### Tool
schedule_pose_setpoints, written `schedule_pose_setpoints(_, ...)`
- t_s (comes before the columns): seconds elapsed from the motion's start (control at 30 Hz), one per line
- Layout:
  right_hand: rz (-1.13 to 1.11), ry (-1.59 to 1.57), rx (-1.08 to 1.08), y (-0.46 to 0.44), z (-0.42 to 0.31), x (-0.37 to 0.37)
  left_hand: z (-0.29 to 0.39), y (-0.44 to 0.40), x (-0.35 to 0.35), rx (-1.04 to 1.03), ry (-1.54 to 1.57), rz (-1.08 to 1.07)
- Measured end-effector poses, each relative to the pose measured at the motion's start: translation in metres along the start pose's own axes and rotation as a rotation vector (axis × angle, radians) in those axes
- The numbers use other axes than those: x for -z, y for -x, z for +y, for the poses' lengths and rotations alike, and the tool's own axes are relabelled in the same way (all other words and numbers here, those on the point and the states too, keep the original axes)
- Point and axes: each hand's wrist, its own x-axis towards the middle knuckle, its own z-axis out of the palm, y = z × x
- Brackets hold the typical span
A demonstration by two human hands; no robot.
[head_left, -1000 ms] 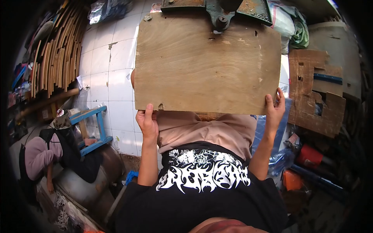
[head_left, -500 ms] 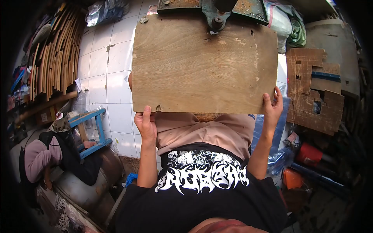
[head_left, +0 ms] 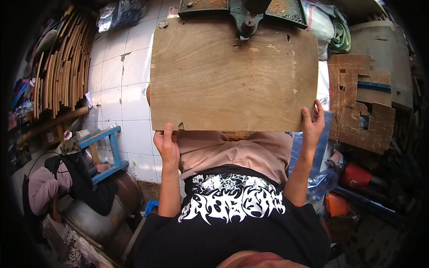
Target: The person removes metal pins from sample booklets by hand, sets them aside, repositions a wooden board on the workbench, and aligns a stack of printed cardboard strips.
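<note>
A broad plywood board (head_left: 232, 80) with worn spots and small holes spans the space above my lap. My left hand (head_left: 166, 144) grips its near left corner, thumb on top and fingers underneath. At the near right corner, my right hand (head_left: 314, 123) holds the board's edge between thumb and fingers. The far edge of the board lies under or against a dark metal machine part (head_left: 247, 27) with a bolt head; I cannot tell whether they touch. Metal trays (head_left: 286, 13) with small bits in them flank that part.
Thin wooden boards (head_left: 58, 67) stand stacked at the left, above a blue frame (head_left: 114, 147). Another person (head_left: 49, 183) is at the lower left beside a metal drum (head_left: 98, 219). Cut-out brown boards (head_left: 353, 120) lie at the right, near a red container (head_left: 356, 175). White tiles (head_left: 134, 102) cover the floor.
The view has shifted very slightly. Both hands keep their hold on the plywood board, which stays almost in the same place.
</note>
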Motion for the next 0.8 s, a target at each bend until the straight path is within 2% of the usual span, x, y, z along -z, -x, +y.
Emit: schedule_pose_setpoints(0.8,-0.006,-0.020,0.001,-0.002,0.003,0.001,-0.004,-0.002,0.008,-0.027,-0.033,-0.049)
